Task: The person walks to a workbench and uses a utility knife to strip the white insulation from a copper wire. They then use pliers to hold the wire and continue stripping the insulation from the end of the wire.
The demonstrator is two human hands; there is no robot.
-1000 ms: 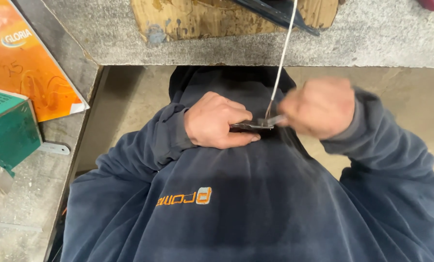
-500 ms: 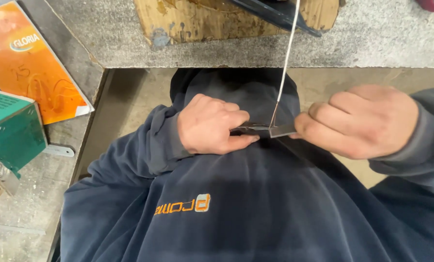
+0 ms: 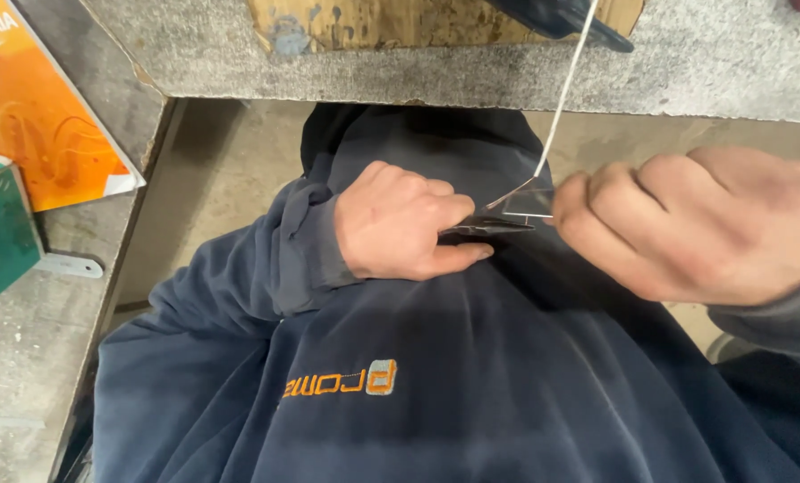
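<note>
left hand (image 3: pixel 400 224) curled tight round dark pliers (image 3: pixel 485 228), thumb underneath, knuckles up, resting against the chest of a navy hoodie (image 3: pixel 435 376). pliers pointing right, tips clamped on a small shiny metal piece (image 3: pixel 529 204) just beside the right hand. right hand (image 3: pixel 695 224) closed in a loose fist, fingertips pinched at the far edge of that same metal piece; exact grip hidden behind the knuckles. thin pale wire (image 3: pixel 561 98) running from the metal piece up and right, over the grey bench edge (image 3: pixel 471 85) and out of frame at the top. metal piece held in mid-air between both hands, in front of the chest, below the bench edge. wooden board (image 3: pixel 373 22) lying on the bench above, with a dark object across its right end. at far left, an orange booklet (image 3: pixel 33 116) and a green box (image 3: pixel 2 233) on a second grey surface, well apart from the hands.
</note>
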